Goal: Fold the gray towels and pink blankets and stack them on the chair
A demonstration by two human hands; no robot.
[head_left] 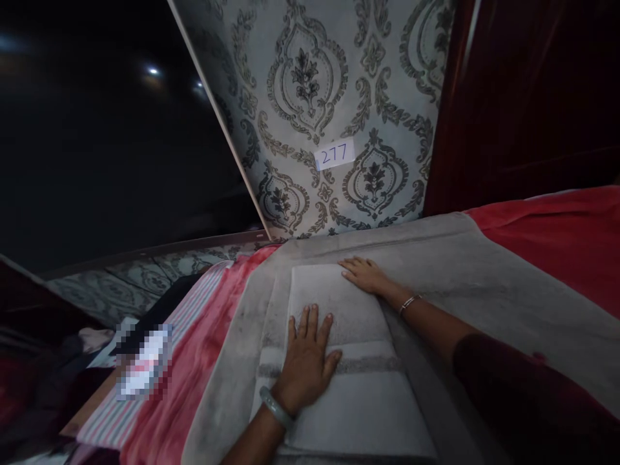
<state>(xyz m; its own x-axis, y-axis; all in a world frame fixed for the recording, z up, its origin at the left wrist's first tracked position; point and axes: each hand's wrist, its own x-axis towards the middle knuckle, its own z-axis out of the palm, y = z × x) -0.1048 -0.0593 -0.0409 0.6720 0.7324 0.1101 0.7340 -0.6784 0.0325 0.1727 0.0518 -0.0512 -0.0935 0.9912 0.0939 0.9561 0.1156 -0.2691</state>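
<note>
A folded white towel (pixel 358 400) with a grey stripe lies on top of a larger grey-white towel (pixel 484 271) spread over a red bedcover (pixel 557 226). My left hand (pixel 305 361) rests flat on the folded towel, fingers stretched out, a pale bangle at the wrist. My right hand (pixel 363 274) lies flat on the folded towel's far edge, fingers extended, a thin bracelet on the wrist and a dark sleeve up the arm. Neither hand holds anything.
A patterned grey wall panel (pixel 314 97) with a paper label reading 277 (pixel 334 155) stands behind the bed. A dark red wooden panel (pixel 523 97) is at the right. A striped cloth (pixel 194 310) and a blurred item lie at the left.
</note>
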